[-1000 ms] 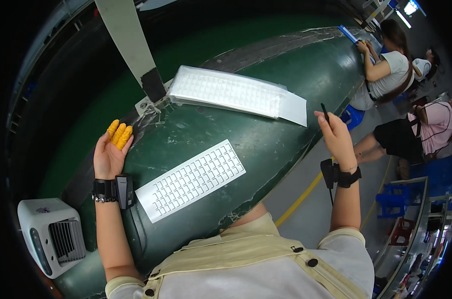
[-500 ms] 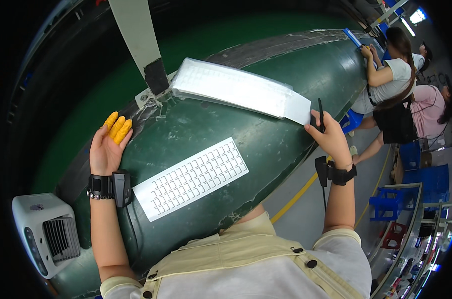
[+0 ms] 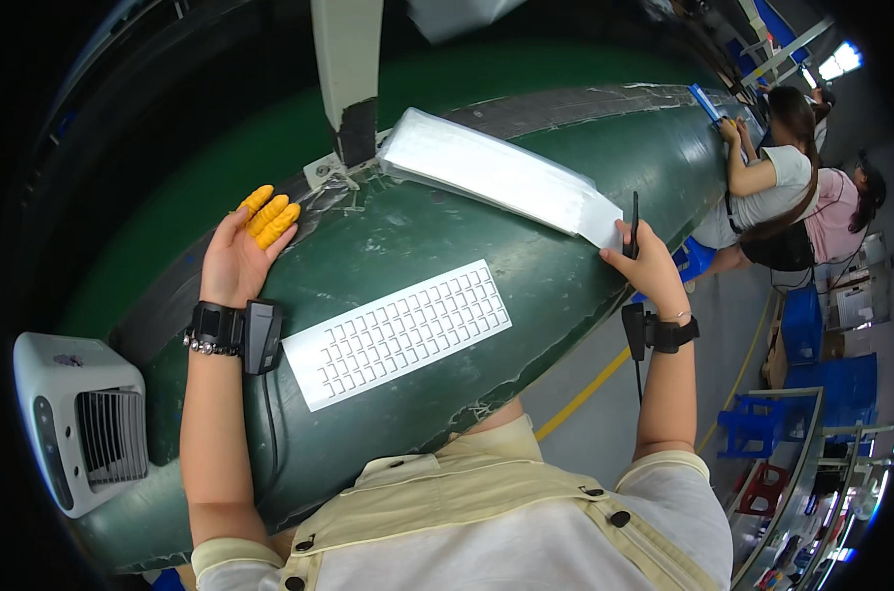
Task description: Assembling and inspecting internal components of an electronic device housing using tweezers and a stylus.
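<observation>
Since the frame of one second ago, the right hand (image 3: pixel 652 264) has been brought up to the protruding white sheet (image 3: pixel 598 223), from which it was then apart, while the left hand (image 3: pixel 238 261) is held much as it was. That sheet juts from the right end of the white stack (image 3: pixel 491 177), which is laid near the desk's far edge. By the look of it, the step in hand is the gripping of this end: the sheet appears to be pinched between thumb and fingers, and a slim black tool (image 3: pixel 635 225) is gripped in the same hand. If the sheet is to be drawn out, a firm hold and a pull along its length are called for, with the tool's tip kept off the surface.

The stack is enclosed in a clear plastic wrap (image 3: pixel 397 148) (whether the jutting sheet is slid from inside it or from beneath cannot be told). How many sheets are contained also cannot be told.

By the left hand nothing is grasped; it is turned palm up, digits loosely spread, three of them capped by yellow finger covers (image 3: pixel 272 219). Toward the near edge of the desk (image 3: pixel 388 246), a patterned sheet (image 3: pixel 407 335) is laid flat, marked with rows of outlines. At the desk's left end a white appliance (image 3: pixel 63 384) is stood.
</observation>
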A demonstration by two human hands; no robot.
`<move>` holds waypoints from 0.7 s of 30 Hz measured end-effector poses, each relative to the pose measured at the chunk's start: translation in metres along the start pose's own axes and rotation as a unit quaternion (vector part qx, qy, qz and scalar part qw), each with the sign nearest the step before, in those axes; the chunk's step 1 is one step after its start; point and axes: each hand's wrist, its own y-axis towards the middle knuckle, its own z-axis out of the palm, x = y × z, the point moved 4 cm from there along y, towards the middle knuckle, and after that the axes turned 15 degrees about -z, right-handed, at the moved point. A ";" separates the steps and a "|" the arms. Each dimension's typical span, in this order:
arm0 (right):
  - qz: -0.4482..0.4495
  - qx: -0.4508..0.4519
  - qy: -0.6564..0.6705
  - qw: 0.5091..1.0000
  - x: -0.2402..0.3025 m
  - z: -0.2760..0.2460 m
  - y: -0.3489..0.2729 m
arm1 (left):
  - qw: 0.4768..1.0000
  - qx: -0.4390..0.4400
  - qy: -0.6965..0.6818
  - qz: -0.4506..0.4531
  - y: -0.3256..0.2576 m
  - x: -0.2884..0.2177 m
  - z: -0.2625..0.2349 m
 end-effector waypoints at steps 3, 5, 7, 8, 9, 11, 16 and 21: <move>0.031 0.049 -0.015 0.998 0.010 -0.004 0.005 | 1.000 -0.012 0.001 0.001 -0.001 0.001 0.005; 0.006 0.038 0.009 0.999 0.006 0.000 0.012 | 1.000 -0.005 0.000 0.003 0.001 0.002 0.005; -0.039 0.023 0.076 0.996 0.009 0.000 0.019 | 1.000 -0.011 0.005 0.008 -0.001 0.002 0.006; -0.051 0.036 0.027 0.998 0.017 -0.006 0.023 | 1.000 -0.015 0.013 0.008 -0.002 0.002 0.007; -0.053 0.037 0.024 0.998 0.013 -0.008 0.028 | 1.000 -0.014 0.010 0.009 -0.002 0.001 0.008; -0.073 0.096 0.014 0.993 -0.007 -0.007 0.038 | 1.000 -0.009 0.020 0.016 -0.002 0.000 0.010; -0.119 0.101 -0.048 0.987 -0.012 -0.001 0.041 | 1.000 -0.001 0.020 0.015 -0.001 0.001 0.008; 0.008 0.092 0.142 0.986 -0.038 -0.012 0.037 | 0.999 -0.021 0.028 0.021 -0.002 0.000 0.008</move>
